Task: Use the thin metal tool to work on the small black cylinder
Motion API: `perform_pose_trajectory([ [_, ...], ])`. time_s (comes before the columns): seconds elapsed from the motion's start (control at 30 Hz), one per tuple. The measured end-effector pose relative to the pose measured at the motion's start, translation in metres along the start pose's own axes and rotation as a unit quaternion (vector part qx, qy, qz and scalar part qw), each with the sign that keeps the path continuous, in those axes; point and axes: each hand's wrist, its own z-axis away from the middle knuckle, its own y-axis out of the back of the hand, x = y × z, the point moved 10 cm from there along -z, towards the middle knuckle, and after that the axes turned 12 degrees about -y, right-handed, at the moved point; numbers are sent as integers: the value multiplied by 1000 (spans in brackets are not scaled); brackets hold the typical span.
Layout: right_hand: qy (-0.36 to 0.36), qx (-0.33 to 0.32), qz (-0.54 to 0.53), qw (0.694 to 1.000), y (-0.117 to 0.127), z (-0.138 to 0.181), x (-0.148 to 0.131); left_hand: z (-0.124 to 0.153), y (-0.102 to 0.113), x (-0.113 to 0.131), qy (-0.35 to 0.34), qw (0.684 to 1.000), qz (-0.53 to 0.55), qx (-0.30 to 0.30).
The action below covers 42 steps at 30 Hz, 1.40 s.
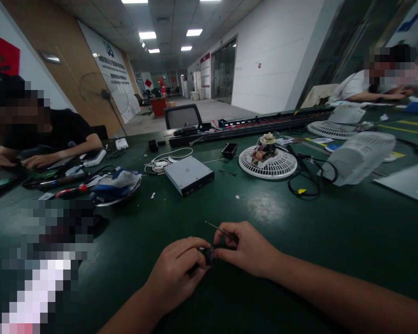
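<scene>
Head view: the left hand grips a black part at its fingertips; the right hand, just beside it, pinches a slim tool. The part looks light, stiff and perhaps slippery, best held by its sides.

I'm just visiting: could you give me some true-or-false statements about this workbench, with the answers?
1. The left hand holds a small, black, rounded part. True.
2. The flat, silver-grey, rectangular box lies right of the round, white, slatted grille. False: the box is to its left.
3. The right hand holds a thin, grey, rod-like tool. True.
4. The smooth tabletop is bright yellow. False: it is dark green.
5. The right hand touches the box. False: they are apart.
</scene>
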Motion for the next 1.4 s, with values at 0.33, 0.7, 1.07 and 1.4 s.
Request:
perform_pose_trajectory([
  [0.33,50,-8,6,999,-1,1,-4,-2,0,2,-5,1000,-3,-3],
  [0.7,82,116,71,987,19,9,-12,5,21,-25,113,987,-77,78],
  [1.07,117,175,228,951,30,8,-16,10,29,-34,149,978,-99,102],
  [1.4,222,190,264,919,20,23,-36,8,17,-29,109,987,-105,58],
])
